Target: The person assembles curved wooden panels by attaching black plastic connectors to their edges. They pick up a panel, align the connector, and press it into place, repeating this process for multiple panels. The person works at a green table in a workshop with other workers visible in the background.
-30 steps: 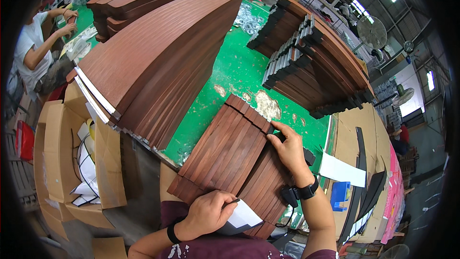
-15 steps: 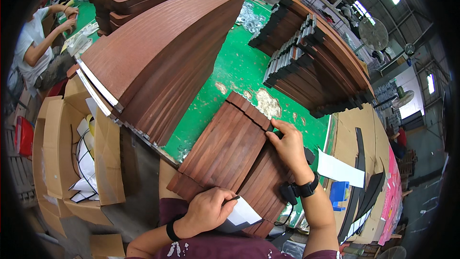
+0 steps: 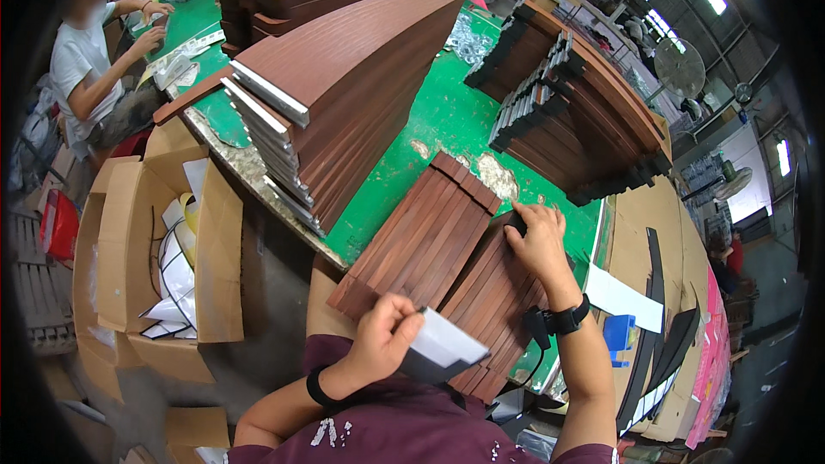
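Observation:
Two rows of reddish-brown wooden slats lie side by side before me, the left row (image 3: 421, 236) and the right row (image 3: 494, 301). My left hand (image 3: 384, 335), closed in a pinch, holds a white sheet with black edges (image 3: 443, 348) above the slats' near part. At the far end of the right row is my right hand (image 3: 543, 245). Its thumb and forefinger close round a small black piece (image 3: 516, 222) at the slat ends; whether that piece is fixed to them I cannot tell. A black device is strapped to my right wrist.
A tall stack of curved brown boards (image 3: 344, 77) stands left on the green table (image 3: 404, 159). Black-ended boards (image 3: 584, 120) are stacked right. Cardboard boxes (image 3: 219, 266) stand lower left. A blue holder (image 3: 617, 333) and black strips (image 3: 656, 283) lie right. A co-worker (image 3: 86, 77) sits far left.
My right hand has shifted from the left row's far corner to the right row's far end, where a black piece now shows. The left hand has lifted the white sheet slightly. The view has shifted.

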`<state>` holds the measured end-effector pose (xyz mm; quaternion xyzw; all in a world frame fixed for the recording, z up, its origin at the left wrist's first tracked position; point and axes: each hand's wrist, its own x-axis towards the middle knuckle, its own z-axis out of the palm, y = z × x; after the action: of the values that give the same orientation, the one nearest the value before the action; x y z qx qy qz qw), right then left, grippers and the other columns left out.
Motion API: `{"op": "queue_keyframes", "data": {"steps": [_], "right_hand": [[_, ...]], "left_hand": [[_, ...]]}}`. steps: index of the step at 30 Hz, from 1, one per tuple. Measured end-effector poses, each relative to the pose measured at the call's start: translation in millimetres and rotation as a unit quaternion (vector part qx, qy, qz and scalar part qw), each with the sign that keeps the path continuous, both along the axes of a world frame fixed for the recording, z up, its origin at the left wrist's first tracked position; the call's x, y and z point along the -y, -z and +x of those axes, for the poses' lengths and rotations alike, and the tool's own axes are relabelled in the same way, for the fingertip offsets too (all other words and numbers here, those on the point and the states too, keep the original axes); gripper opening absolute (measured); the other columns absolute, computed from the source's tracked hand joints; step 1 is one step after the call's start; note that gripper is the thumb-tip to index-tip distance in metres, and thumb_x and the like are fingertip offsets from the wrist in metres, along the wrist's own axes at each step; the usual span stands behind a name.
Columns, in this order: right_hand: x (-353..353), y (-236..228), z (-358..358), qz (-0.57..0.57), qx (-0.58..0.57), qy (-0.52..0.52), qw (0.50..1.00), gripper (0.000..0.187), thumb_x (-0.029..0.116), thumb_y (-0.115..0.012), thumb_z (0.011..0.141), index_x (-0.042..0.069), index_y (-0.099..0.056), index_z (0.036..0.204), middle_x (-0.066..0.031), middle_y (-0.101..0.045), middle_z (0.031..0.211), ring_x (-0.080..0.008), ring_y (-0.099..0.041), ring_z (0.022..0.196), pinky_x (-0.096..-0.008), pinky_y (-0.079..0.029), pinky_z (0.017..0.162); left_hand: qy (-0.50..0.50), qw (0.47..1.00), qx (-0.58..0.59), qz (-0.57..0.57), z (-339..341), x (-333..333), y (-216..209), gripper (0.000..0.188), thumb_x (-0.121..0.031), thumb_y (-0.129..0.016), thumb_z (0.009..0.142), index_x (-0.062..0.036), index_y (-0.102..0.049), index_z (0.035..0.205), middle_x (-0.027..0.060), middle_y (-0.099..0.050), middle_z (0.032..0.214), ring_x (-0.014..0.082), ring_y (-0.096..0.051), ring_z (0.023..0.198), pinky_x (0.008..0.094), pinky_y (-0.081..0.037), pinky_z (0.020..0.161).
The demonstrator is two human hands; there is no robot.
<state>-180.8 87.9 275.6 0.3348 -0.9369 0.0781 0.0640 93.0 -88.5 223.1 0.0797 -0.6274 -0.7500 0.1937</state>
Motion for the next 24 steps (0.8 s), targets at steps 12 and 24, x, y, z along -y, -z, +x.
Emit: {"op": "queue_keyframes", "data": {"steps": [12, 24], "right_hand": [[10.6, -114.3, 152.4, -0.067, 0.007, -0.312, 0.948, 0.037, 0.015, -0.081, 0.081, 0.013, -0.073, 0.117, -0.0139, -0.058, 0.141, -0.0370, -0.050, 0.138, -0.0555, -0.039, 0.113], [4.4, -87.4, 173.1, -0.047, -0.079, -0.394, 0.914, 0.017, 0.014, -0.063, 0.087, 0.009, -0.066, 0.102, -0.0154, -0.062, 0.134, -0.0336, -0.057, 0.133, -0.0543, -0.043, 0.110]], "left_hand": [[-0.007, 0.943, 0.070, 0.327, -4.3, 9.9, -20.4, 0.023, -0.025, -0.054, 0.110, -0.0028, -0.060, 0.112, 0.0014, -0.063, 0.103, 0.0084, -0.057, 0.097, 0.0264, -0.047, 0.090], [-0.115, 0.932, 0.040, 0.343, -3.9, 10.0, -19.3, 0.020, -0.022, -0.053, 0.110, -0.0031, -0.061, 0.111, 0.0024, -0.065, 0.102, 0.0102, -0.060, 0.095, 0.0285, -0.049, 0.089]]}}
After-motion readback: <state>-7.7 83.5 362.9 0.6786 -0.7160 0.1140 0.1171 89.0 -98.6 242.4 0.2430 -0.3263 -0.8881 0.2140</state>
